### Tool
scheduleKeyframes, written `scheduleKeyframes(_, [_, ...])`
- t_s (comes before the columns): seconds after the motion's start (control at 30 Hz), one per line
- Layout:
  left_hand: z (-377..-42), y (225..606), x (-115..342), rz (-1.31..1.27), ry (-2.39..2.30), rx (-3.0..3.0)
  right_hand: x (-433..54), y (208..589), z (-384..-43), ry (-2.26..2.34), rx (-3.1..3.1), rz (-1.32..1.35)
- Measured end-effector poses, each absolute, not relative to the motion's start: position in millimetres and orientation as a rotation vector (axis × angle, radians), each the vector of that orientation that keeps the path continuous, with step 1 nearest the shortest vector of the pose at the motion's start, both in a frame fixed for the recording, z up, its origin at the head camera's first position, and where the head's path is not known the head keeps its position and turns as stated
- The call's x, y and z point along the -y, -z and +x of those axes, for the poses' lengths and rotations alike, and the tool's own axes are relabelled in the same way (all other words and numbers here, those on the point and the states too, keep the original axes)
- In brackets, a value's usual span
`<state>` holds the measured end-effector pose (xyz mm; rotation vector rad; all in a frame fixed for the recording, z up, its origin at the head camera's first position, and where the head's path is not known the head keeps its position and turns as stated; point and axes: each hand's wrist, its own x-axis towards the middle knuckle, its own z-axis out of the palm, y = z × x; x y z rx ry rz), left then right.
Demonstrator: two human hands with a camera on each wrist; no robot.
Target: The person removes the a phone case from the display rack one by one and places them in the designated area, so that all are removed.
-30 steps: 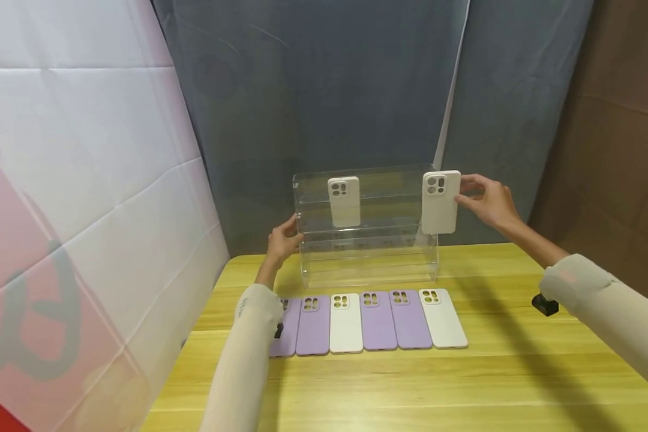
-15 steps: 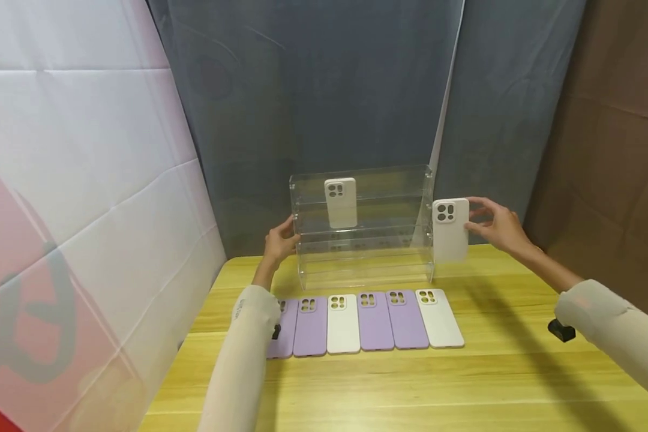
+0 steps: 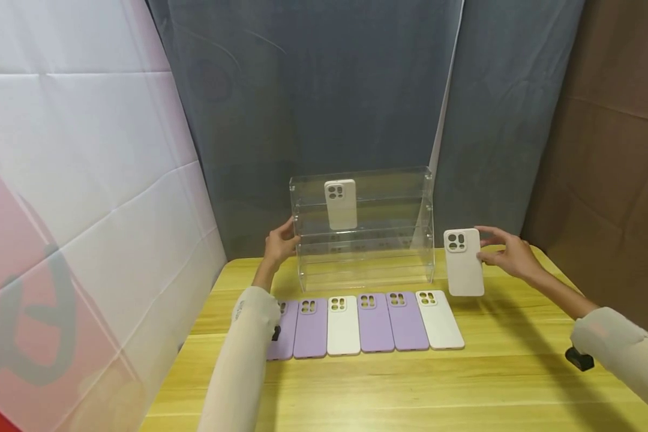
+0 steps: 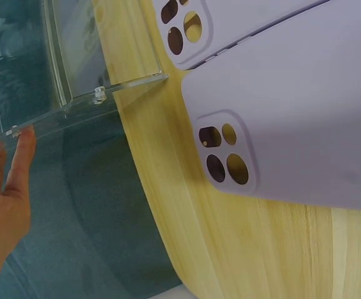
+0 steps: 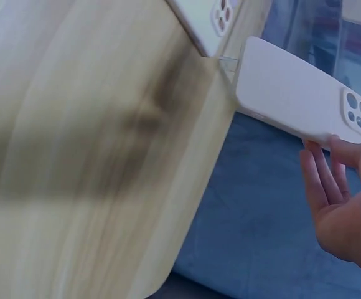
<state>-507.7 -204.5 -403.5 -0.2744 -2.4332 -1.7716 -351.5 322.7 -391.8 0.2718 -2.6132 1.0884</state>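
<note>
In the head view my right hand [image 3: 510,255] pinches a white phone case [image 3: 464,270] by its right edge, upright, camera cutouts at the top. This case [image 5: 289,87] also shows in the right wrist view, thumb on one side and fingers behind. My left hand [image 3: 279,245] grips the left side of a clear acrylic display rack [image 3: 364,267]; the left wrist view has its fingertips right at the panel edge. A second white phone case [image 3: 343,210] stands on an upper tier of the rack. Before the rack lies a row of phone cases, among them a purple case [image 3: 310,330].
The row on the wooden table [image 3: 389,396] also has a white case [image 3: 440,321] at its right end; my left sleeve [image 3: 248,336] partly covers its left end. A grey curtain [image 3: 324,90] hangs behind, with a white cloth [image 3: 86,132] to the left.
My right hand has lowered the white phone case and carried it rightward, from beside the rack's upper right corner down to near table level. My left hand stays at the rack's side.
</note>
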Motion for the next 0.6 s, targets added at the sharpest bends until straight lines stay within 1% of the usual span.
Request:
scheduleKeyframes(0.23, [-506,403,205,-0.281,1.781,2.433,-332,410,-344,-1.143,2.668,0.326])
scheduleKeyframes(0.6, [-508,404,205,-0.276,1.737,2.450,-339,433,-338,-1.353,2.765,0.238])
